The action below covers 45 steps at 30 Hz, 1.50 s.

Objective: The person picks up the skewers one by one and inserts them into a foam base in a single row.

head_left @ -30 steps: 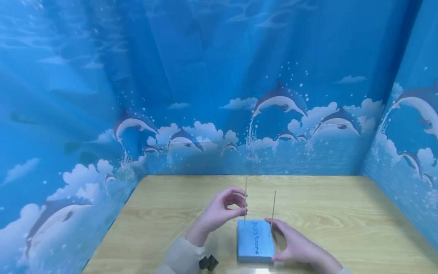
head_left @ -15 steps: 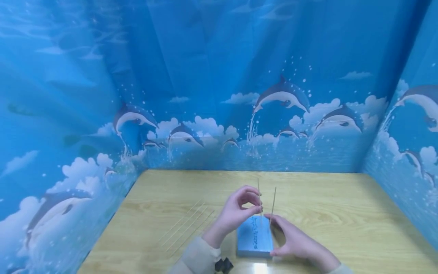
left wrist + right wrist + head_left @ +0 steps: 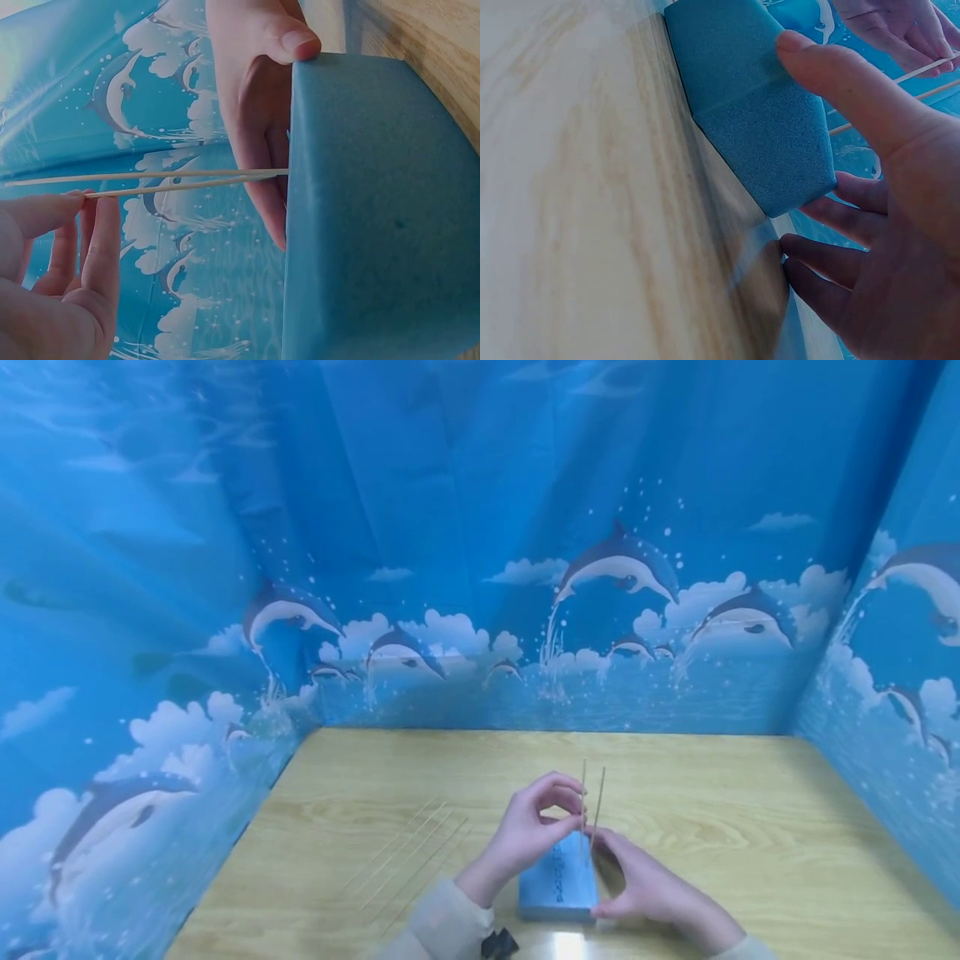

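Note:
A blue foam block [image 3: 542, 887] with dark markings on its top lies on the wooden table. One thin wooden skewer [image 3: 601, 793] stands up from the block's right part, leaning slightly. My left hand [image 3: 536, 827] pinches a second skewer [image 3: 172, 187] between thumb and fingertips, upright above the block. In the left wrist view its lower end is right at the block's top, close beside the standing skewer. My right hand [image 3: 637, 877] holds the block's right side, its thumb at the near corner and fingers at the far one. The right wrist view shows the thumb on the foam [image 3: 780, 142].
Several loose skewers [image 3: 408, 852] lie slanted on the table [image 3: 712, 810], left of my left forearm. A small black object [image 3: 498, 945] sits at my left cuff. Blue dolphin-print curtains [image 3: 450, 568] hang behind and at both sides.
My left hand has moved right with its skewer, from the block's left part to close beside the standing skewer. My right hand has stayed on the block.

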### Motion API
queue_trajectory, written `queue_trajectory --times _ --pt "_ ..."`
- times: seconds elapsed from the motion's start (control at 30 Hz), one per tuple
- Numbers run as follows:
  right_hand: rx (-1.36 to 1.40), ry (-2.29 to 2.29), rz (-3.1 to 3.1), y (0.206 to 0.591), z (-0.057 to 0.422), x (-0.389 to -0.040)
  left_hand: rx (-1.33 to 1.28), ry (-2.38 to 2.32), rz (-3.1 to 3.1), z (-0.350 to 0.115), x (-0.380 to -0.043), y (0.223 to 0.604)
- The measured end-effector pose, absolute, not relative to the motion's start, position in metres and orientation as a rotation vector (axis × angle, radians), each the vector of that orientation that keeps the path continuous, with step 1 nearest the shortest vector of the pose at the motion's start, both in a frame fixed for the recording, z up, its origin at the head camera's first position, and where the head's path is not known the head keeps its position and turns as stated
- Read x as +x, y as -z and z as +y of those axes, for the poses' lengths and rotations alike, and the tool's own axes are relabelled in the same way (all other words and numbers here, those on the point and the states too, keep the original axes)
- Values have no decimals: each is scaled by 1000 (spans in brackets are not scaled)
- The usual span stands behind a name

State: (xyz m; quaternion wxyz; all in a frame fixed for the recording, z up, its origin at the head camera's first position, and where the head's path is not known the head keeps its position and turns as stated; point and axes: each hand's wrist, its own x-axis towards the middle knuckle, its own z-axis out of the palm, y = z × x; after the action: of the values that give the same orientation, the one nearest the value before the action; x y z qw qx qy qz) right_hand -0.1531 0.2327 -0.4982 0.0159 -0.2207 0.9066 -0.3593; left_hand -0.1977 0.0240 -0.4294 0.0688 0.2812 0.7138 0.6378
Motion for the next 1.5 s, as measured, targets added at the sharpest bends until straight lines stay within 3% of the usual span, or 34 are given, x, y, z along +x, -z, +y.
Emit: queue_trajectory --times 1.5 --pt "-740 1113 2849 500 233 -154 861 -1839 2258 30 -198 447"
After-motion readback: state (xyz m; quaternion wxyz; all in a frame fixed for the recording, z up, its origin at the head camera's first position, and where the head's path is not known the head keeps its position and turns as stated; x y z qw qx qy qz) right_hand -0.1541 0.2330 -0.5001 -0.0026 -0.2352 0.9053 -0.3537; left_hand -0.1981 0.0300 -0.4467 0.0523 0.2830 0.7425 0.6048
